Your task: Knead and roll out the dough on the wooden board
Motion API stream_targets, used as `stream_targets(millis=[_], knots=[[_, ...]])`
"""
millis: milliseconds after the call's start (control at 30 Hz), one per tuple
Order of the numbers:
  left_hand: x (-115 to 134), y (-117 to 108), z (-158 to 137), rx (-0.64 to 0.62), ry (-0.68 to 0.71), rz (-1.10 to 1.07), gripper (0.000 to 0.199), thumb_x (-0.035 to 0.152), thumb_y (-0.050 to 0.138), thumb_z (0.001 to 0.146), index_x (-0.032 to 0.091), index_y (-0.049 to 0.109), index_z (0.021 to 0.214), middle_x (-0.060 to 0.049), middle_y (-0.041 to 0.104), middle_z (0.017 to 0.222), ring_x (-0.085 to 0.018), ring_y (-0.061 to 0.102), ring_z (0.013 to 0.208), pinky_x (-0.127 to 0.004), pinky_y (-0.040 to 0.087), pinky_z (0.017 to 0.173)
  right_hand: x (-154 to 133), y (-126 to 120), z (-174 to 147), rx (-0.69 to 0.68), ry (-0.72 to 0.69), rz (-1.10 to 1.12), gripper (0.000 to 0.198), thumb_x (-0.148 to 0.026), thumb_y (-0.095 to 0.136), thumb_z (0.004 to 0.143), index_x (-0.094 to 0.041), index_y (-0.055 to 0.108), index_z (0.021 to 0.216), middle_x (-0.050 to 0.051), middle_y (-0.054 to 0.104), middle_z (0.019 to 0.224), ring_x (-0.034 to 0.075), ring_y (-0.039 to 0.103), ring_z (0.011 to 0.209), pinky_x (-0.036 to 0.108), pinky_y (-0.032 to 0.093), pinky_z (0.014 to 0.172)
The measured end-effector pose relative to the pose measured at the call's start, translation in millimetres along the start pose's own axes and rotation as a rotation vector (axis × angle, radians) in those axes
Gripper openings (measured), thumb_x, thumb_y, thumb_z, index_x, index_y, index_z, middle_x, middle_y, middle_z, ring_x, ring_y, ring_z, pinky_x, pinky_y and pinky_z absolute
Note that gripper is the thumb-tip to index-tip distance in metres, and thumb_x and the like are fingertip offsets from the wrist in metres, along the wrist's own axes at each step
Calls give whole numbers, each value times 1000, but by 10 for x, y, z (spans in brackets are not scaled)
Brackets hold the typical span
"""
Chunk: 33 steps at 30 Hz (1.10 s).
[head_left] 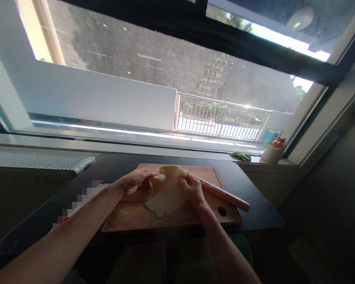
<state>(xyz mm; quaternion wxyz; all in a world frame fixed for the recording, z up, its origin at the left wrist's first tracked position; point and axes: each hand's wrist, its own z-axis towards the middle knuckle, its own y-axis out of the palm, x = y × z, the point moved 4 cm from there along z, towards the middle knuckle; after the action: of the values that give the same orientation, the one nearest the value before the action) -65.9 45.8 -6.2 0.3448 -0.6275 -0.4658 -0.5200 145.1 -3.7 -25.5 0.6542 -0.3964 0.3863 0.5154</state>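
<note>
A thin, uneven sheet of dough (pixel 167 193) is held up over the wooden cutting board (pixel 127 217), its lower edge hanging down at or close to the board. My left hand (pixel 137 181) pinches its left edge, where a small flap folds over. On the right edge my right hand (pixel 193 189) grips it with the thumb on the near face; the other fingers are partly hidden behind. A wooden rolling pin (pixel 225 193) with printed marks lies slantwise across the board's right side, passing behind my right hand.
The board rests on a dark table (pixel 254 213) beneath a large window. On the sill sit a green cloth (pixel 240 156) and a white container (pixel 273 153) with an orange figure on top. A radiator (pixel 38 162) stands left; a green stool edge (pixel 241 246) shows below.
</note>
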Motion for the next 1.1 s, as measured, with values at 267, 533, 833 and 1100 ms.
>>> stream_targets(millis=[267, 533, 833, 1100], knots=[[26, 41, 35, -38, 21, 9, 44, 41, 77, 61, 11, 70, 92, -9, 71, 80, -16, 62, 65, -23, 46, 51, -6, 25, -5, -24, -25, -6, 26, -35, 52, 82, -16, 66, 93, 2, 67, 84, 15, 58, 72, 24, 46, 64], [3, 95, 12, -160, 81, 17, 41, 41, 73, 68, 12, 70, 97, -11, 71, 92, -19, 65, 76, -28, 51, 69, -67, -10, -31, -6, -33, -81, 32, -40, 47, 87, -17, 66, 100, 2, 67, 88, 17, 59, 77, 25, 47, 67], [400, 363, 113, -75, 199, 420, 48, 53, 70, 64, 14, 73, 92, -8, 70, 80, -20, 61, 75, -24, 45, 60, -109, 23, -21, -61, -87, -77, 32, -39, 44, 88, -17, 66, 98, 2, 66, 92, 16, 58, 79, 23, 46, 66], [435, 451, 176, -237, 251, 559, 43, 48, 67, 66, 16, 73, 94, -6, 70, 85, -19, 61, 76, -24, 46, 62, -29, 25, -27, -28, -49, -128, 30, -39, 44, 89, -20, 66, 98, 2, 66, 90, 17, 58, 77, 25, 47, 67]])
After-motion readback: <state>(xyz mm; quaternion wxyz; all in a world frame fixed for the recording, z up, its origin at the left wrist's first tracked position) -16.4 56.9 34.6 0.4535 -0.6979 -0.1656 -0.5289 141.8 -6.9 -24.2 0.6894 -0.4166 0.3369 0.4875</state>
